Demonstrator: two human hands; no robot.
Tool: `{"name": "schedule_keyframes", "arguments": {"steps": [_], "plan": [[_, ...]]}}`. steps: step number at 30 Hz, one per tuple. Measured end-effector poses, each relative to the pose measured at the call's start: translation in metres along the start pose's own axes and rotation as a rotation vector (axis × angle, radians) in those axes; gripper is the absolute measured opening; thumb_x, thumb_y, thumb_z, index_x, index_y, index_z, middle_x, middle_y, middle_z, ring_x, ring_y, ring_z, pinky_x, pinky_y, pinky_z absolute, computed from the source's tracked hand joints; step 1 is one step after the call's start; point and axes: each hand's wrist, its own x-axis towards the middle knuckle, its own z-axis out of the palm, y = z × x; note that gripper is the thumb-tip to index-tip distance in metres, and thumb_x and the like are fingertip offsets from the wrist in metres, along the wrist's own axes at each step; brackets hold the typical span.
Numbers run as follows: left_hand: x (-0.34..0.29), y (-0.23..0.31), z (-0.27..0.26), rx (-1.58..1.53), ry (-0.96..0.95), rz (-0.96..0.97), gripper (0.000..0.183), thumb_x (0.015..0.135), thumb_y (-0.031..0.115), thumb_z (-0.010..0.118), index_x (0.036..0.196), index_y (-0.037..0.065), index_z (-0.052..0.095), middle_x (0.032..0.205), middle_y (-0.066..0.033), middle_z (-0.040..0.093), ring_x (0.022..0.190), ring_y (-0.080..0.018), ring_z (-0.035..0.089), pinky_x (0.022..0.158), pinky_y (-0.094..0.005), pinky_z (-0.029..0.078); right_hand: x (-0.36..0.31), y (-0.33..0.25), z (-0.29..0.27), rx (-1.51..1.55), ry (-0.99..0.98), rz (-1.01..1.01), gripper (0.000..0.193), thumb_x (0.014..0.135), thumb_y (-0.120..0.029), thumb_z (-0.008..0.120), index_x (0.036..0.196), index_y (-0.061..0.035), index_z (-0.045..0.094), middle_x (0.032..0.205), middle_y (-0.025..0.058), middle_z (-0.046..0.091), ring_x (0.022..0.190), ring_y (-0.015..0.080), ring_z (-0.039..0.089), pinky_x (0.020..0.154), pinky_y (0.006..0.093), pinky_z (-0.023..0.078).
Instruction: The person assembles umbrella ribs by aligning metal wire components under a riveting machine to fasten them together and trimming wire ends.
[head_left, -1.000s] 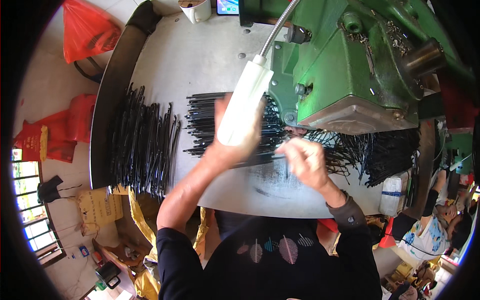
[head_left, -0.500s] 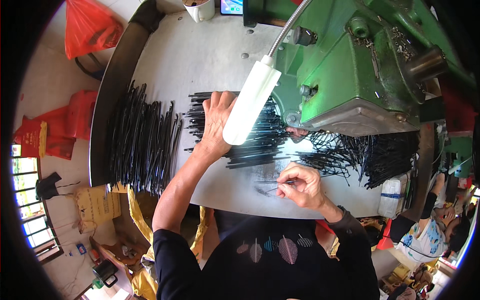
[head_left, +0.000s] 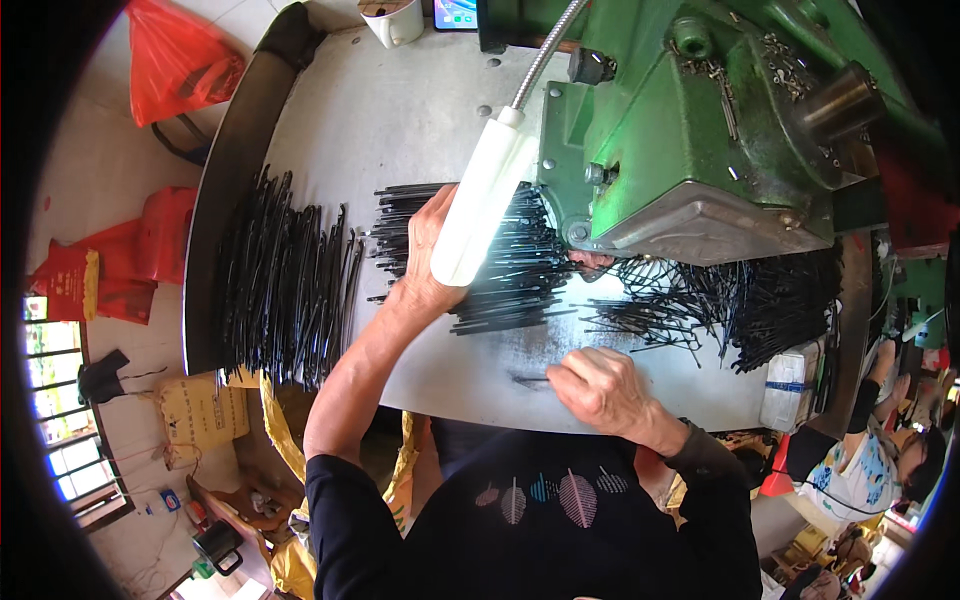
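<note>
Metal table [head_left: 380,100] beside a green machine [head_left: 690,140]. See left hand [head_left: 425,262] draped over black rods [head_left: 520,280] mid-table, grip half hidden by lamp [head_left: 485,205]; right hand [head_left: 605,390] loosely curled nearer the front edge, can't tell around what. Press lightly, imo.

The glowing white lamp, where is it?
In the head view, the glowing white lamp is just above the middle, partly hiding the left hand, left of the green machine.

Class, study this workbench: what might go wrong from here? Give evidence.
1. The lamp overlaps the left hand in this view; lifting that hand might bump it.
2. The left pile of thin black pieces reaches the near edge of the table; a nudge could spill some.
</note>
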Motion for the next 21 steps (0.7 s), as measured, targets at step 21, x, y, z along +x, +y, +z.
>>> {"name": "schedule_keyframes", "arguments": {"steps": [21], "plan": [[-0.016,0.073,0.034,-0.332,-0.066,-0.3,0.015,0.08,-0.005,0.059,0.095,-0.002,0.058,0.081,-0.0177,0.061,0.073,-0.0352,0.062,0.063,-0.0384,0.048,0.031,0.027,-0.024,0.982,0.376,0.817,0.016,0.084,-0.002,0.056,0.099,0.0018,0.051,0.068,0.006,0.059,0.053,0.0079,0.056,0.044,0.0215,0.046]]}}
